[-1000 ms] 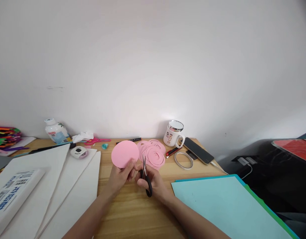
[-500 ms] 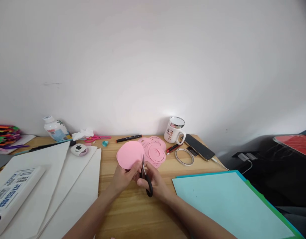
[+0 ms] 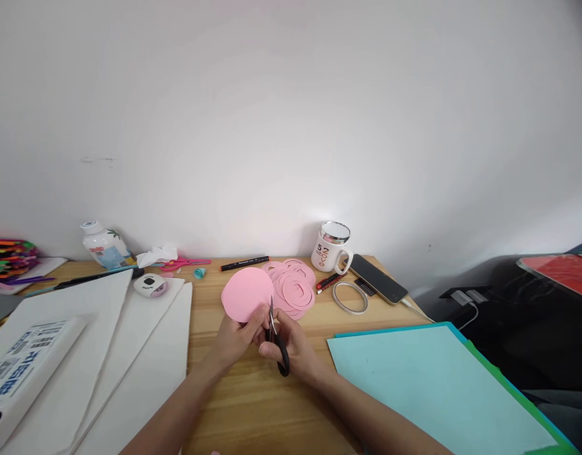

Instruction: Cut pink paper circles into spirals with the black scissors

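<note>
A round piece of pink paper (image 3: 246,293) is pinched in my left hand (image 3: 238,335), the thumb lying over its lower right edge. My right hand (image 3: 293,344) is closed around black-handled scissors (image 3: 282,354), whose blades point up at the paper's right edge. Whether the blades bite into the paper I cannot tell. Just behind the scissors, a pile of pink paper spirals and discs (image 3: 295,287) lies on the wooden table (image 3: 253,411).
Behind the paper lie a black marker (image 3: 244,263), a mug (image 3: 331,248) and a phone (image 3: 378,279). A silver ring (image 3: 350,298) sits nearer. White sheets (image 3: 143,373) cover the left; light blue sheets (image 3: 428,385) the right. Pink scissors (image 3: 189,261) rest near the wall.
Almost nothing differs. The scissors and my right hand have shifted very slightly; my left hand keeps the pink paper in the same place.
</note>
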`<state>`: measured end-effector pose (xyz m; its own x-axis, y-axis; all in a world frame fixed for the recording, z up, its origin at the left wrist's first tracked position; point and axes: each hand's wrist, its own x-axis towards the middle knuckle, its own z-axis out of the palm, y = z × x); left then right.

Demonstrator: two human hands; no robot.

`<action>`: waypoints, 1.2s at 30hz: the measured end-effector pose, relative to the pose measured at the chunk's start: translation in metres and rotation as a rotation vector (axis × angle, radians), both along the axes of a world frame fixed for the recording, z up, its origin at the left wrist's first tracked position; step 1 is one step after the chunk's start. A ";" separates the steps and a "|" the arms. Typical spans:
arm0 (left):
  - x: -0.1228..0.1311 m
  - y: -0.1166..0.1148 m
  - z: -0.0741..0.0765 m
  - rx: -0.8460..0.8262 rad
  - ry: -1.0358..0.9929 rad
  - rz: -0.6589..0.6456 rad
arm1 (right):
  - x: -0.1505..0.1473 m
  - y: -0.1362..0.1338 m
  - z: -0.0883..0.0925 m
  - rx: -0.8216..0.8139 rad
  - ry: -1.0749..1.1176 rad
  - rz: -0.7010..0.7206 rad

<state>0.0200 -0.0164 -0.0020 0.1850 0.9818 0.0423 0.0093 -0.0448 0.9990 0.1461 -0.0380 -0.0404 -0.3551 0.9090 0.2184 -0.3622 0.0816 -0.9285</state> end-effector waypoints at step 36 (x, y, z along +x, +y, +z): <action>0.001 -0.005 0.007 -0.029 0.096 -0.033 | 0.000 -0.002 -0.001 -0.027 -0.017 -0.063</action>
<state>0.0211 -0.0210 0.0047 0.2194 0.9756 -0.0052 0.1045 -0.0182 0.9944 0.1459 -0.0402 -0.0417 -0.3007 0.9351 0.1877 -0.3415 0.0782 -0.9366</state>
